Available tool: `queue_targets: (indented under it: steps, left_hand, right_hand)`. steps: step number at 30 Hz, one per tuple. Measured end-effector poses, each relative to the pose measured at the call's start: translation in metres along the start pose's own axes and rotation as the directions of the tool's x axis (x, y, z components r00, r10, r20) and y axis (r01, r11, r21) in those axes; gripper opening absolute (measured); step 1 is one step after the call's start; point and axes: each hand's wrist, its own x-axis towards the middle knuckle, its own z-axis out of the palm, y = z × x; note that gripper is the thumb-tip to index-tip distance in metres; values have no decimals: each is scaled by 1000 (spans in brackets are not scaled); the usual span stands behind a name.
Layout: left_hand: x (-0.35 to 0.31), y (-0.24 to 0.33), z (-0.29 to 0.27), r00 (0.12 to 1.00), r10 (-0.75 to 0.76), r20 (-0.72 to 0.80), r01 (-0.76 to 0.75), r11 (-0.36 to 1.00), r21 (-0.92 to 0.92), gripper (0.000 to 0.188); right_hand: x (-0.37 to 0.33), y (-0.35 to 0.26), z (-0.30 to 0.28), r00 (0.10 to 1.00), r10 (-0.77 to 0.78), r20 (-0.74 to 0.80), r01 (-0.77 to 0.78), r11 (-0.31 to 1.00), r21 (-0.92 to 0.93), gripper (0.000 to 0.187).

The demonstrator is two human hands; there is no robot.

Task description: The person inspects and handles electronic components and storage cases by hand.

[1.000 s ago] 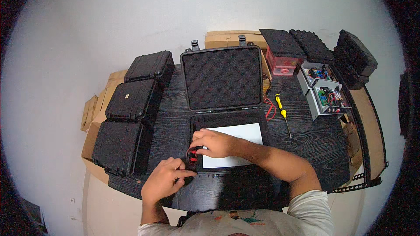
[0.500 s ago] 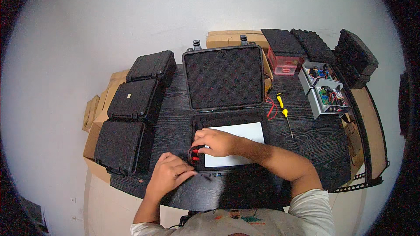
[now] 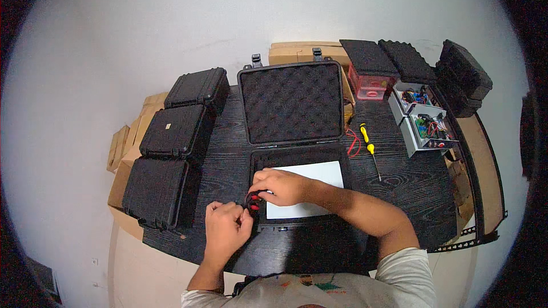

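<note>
While the open black case [image 3: 297,148] lies in the middle of the dark worktop [image 3: 399,188] with its foam-lined lid raised toward the wall, both hands meet at its near-left corner. The right hand [image 3: 281,186] rests curled over the edge of a white sheet [image 3: 311,174] inside the case, fingertips pinching a small red-and-black bundle [image 3: 253,201], probably coiled test leads, though it is too small to be sure. The left hand [image 3: 228,229] is closed just beside it, fingers bent onto the same bundle at the case rim. Three shut black cases [image 3: 177,131] line the left edge. A yellow screwdriver [image 3: 369,148] lies right of the case, and grey parts boxes [image 3: 422,120] sit farther right.
</note>
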Motion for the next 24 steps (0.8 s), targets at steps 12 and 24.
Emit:
queue_targets:
  steps: [12, 24]
  left_hand:
    - [0, 3, 9, 1000, 13, -15, -13, 999, 42, 28]
    - [9, -9, 41, 985, 3, -173, -26, 991, -133, 19]
  right_hand:
    - [1, 0, 0, 999, -32, 14, 33, 999, -42, 29]
    - [1, -1, -2, 998, -61, -12, 60, 998, -30, 24]
